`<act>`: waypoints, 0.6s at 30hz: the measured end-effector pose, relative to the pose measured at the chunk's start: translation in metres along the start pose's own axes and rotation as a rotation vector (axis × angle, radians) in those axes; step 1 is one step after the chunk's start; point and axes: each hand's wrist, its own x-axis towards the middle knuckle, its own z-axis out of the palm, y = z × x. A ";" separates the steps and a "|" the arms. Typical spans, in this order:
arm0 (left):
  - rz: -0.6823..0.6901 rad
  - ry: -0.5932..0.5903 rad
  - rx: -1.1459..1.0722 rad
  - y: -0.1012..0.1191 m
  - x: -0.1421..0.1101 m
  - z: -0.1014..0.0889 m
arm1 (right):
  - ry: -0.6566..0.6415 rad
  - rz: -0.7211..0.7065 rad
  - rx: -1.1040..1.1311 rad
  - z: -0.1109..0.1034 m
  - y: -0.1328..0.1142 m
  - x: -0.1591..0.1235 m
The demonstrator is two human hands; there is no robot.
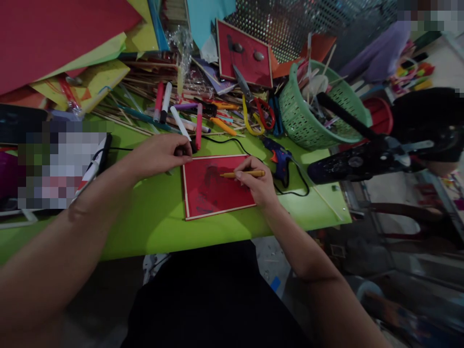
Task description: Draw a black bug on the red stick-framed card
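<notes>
A red board [232, 195] with thin pale strips along its edges lies on the green table, with dark drawn marks on its surface. My right hand [259, 182] is closed around a yellow-orange marker pen [253, 173], whose tip points left over the board's dark marks. Whether the tip touches the surface I cannot tell. At the board's upper left corner is my left hand [163, 153], fingers curled in and fingertips by the edge; what they hold, if anything, is hidden. Just beyond those fingers lie a white marker [180, 122] and a pink marker [199, 126].
A blue glue gun [278, 157] with a black cord lies right of the board. Behind are scissors [250, 104], thin sticks, a second red board [244, 54] and a green basket [308, 116]. Coloured paper [61, 38] sits far left. A black device [344, 164] juts over the table's right side.
</notes>
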 end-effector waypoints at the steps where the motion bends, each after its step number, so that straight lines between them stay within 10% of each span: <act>1: 0.000 -0.001 -0.002 0.000 0.000 0.000 | 0.000 -0.005 0.005 0.000 0.000 0.000; 18: -0.001 -0.010 0.011 0.000 0.000 0.000 | 0.016 0.020 -0.008 -0.001 0.000 0.001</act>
